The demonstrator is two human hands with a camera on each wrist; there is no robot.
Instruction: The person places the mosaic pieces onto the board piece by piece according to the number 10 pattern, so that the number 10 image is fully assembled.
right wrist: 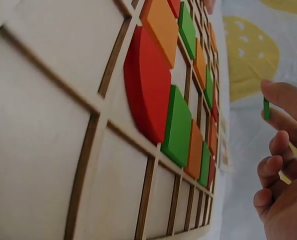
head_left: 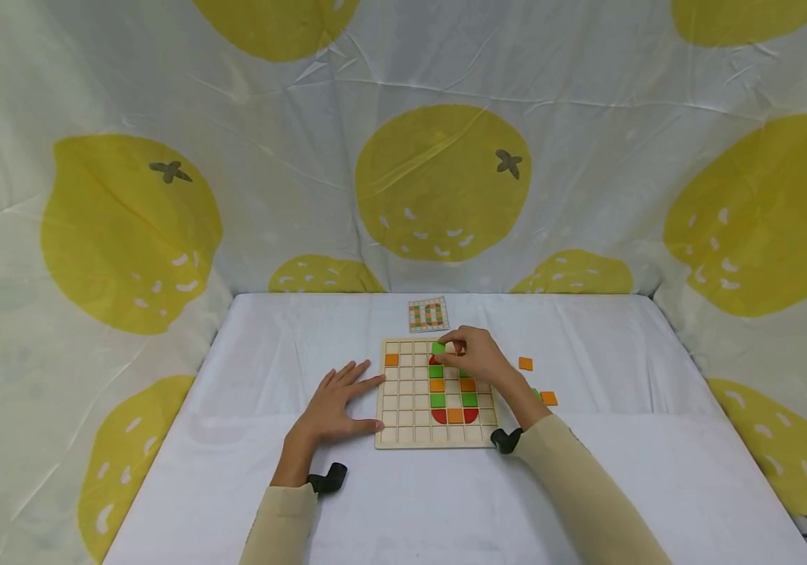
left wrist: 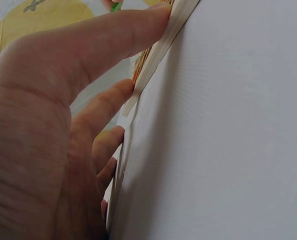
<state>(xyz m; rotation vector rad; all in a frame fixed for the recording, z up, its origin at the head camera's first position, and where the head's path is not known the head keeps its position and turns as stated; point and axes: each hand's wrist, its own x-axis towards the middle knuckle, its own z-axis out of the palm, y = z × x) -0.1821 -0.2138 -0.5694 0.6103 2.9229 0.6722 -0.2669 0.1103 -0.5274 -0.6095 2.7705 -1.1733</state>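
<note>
A wooden grid board lies on the white cloth with green, orange and red pieces in some of its squares. The right hand is over the board's upper part; in the right wrist view this hand pinches a green piece between thumb and finger, above the board. At the board's left edge rests the left hand, fingers spread, thumb and index fingertips touching the rim. The left wrist view shows the left hand with its thumb against the board's side.
A small patterned card lies behind the board. Loose orange pieces and a partly hidden green one are to the right, near the right forearm. A lemon-print cloth hangs behind and at both sides.
</note>
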